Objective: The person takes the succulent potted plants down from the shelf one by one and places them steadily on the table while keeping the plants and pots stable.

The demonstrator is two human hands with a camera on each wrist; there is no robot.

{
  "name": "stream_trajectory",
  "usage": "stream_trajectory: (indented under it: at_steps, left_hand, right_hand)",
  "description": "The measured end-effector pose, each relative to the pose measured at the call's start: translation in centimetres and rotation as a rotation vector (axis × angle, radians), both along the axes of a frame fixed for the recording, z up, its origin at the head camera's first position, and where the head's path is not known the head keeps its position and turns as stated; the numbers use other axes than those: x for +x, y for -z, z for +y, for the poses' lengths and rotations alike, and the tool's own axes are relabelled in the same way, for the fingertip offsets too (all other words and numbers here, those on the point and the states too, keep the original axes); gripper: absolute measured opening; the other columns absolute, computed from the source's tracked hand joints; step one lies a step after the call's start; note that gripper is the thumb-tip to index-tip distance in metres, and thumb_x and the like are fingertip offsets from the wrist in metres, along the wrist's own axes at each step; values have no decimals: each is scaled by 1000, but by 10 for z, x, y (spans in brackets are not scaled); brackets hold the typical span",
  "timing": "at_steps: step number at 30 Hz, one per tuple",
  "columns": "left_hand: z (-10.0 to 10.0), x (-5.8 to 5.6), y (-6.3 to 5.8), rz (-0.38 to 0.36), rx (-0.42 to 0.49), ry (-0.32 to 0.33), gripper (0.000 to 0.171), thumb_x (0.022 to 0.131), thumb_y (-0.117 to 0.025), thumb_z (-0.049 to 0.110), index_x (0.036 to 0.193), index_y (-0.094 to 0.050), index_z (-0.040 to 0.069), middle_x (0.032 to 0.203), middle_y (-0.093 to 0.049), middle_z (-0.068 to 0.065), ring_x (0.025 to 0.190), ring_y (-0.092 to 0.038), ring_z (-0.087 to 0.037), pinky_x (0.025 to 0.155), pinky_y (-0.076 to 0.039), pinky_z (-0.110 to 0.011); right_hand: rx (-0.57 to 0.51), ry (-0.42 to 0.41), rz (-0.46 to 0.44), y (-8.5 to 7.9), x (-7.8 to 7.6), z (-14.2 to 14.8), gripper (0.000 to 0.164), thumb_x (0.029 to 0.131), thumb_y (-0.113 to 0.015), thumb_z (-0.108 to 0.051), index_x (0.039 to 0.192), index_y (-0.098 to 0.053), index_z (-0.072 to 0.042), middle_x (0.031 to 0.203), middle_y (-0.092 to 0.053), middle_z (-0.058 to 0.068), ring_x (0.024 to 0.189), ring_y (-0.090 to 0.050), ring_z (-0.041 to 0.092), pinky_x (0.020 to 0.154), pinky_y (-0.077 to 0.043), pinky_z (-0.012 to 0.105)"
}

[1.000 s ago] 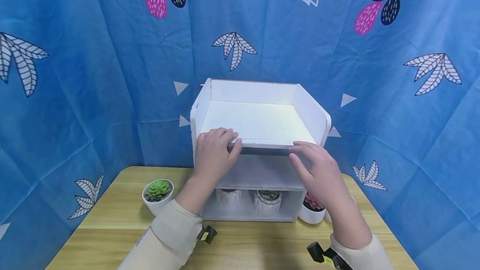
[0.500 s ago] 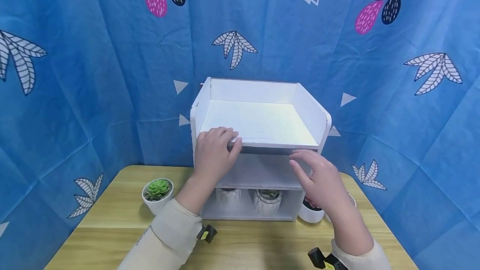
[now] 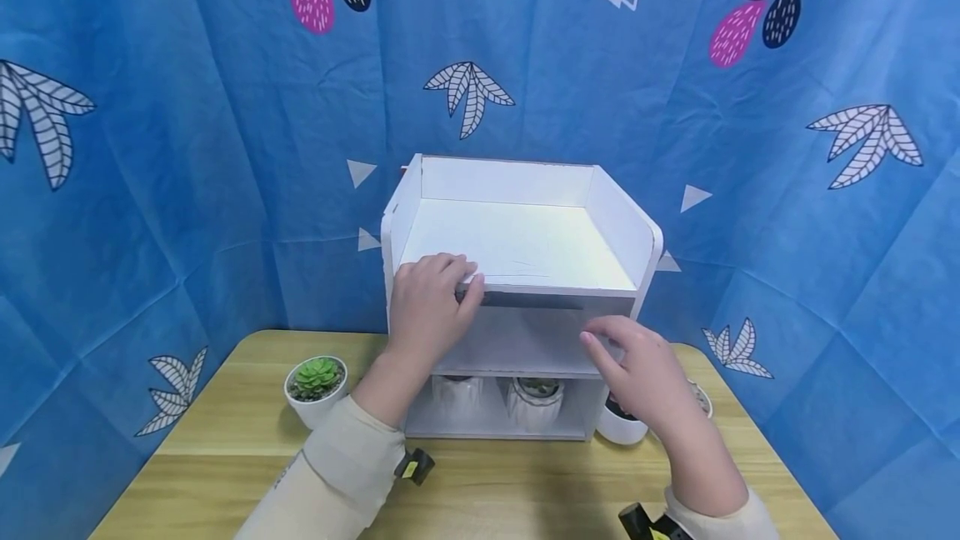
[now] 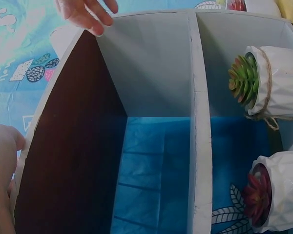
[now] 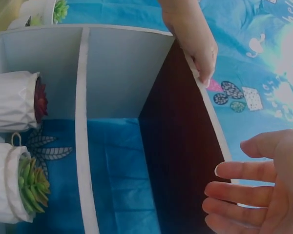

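Far left, on the wood-grain table [image 3: 210, 473]: one green succulent [image 3: 317, 377] in a white pot [image 3: 306, 413], just beside the left forearm. Next, the left hand [image 3: 429, 307]: grasping the front edge of the white two-tier shelf unit [image 3: 517, 248] near its left end, fingers over the top board, thumb at the lip. Centre: the shelf unit itself, upright on the table, lying between the two hands; its front edge runs crosswise, from the left grip toward the right hand's side. In its lower compartment, side by side: a red succulent [image 4: 258, 196] in a white faceted pot [image 4: 285, 187] at left, a green rosette succulent [image 4: 244, 80] in a twine-tied white pot [image 4: 287, 80] at right. Next, the right hand [image 3: 637, 369]: released, fingers loosely extended, holding nothing, below the front edge toward its right end and seemingly just apart from it; the left hand is thus the nearer, being in contact. Far right, beside the unit: a round white pot [image 3: 621, 430], its plant mostly hidden, and another pale-rimmed pot [image 3: 703, 398], partly behind the right forearm.
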State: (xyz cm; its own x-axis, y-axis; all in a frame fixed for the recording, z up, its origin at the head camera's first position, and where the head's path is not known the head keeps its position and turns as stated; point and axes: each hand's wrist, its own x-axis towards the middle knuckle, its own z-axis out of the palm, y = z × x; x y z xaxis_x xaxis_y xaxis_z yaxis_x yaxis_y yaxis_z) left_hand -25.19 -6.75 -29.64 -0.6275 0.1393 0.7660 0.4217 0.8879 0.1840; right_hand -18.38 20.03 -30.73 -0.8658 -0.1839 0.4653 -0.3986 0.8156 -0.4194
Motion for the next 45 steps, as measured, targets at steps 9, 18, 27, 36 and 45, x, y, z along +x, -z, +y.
stream_trajectory:
  at_steps: [9, 18, 27, 36, 45]
  left_hand:
    - [0, -1, 1, -11, -7, -8, 34, 98, -56, 39, 116, -75, 17, 115, -73, -3, 111, -65, -23, 91, -48, -45]
    - [0, 1, 1, -13, -8, -11, 35, 98, -56, 39, 116, -75, 16, 115, -73, -4, 111, -65, -24, 91, -49, -45]
    - [0, -1, 3, -13, -3, -6, 35, 98, -55, 39, 115, -76, 17, 115, -73, -3, 111, -65, -23, 92, -49, -45]
    - [0, -1, 2, 0, 2, -4, 35, 98, -54, 40, 114, -76, 16, 113, -73, -3, 109, -65, -22, 91, -49, -45]
    - [0, -2, 1, 6, 2, -2, 35, 99, -53, 40, 113, -76, 17, 113, -73, -3, 109, -65, -22, 90, -48, -45]
  right_hand:
    - [10, -4, -44, 13, -6, 6, 30, 100, -62, -31, 115, -72, -7, 112, -71, 8, 104, -68, 29, 87, -56, 51]
    - [6, -18, -113, 27, -10, 9, 26, 100, -63, -30, 111, -73, -9, 107, -72, 4, 98, -69, 26, 84, -57, 48]
    - [4, -40, -206, 44, -15, 13, 21, 99, -64, -27, 104, -74, -10, 101, -72, 3, 88, -70, 20, 78, -58, 42]
    - [15, -30, -244, 59, -21, 13, 18, 99, -63, -27, 101, -74, -13, 100, -72, 0, 89, -70, 20, 80, -58, 42]
    - [-2, -32, -221, 60, -15, 15, 18, 99, -64, -29, 102, -74, -14, 101, -72, -1, 88, -70, 18, 80, -58, 41]
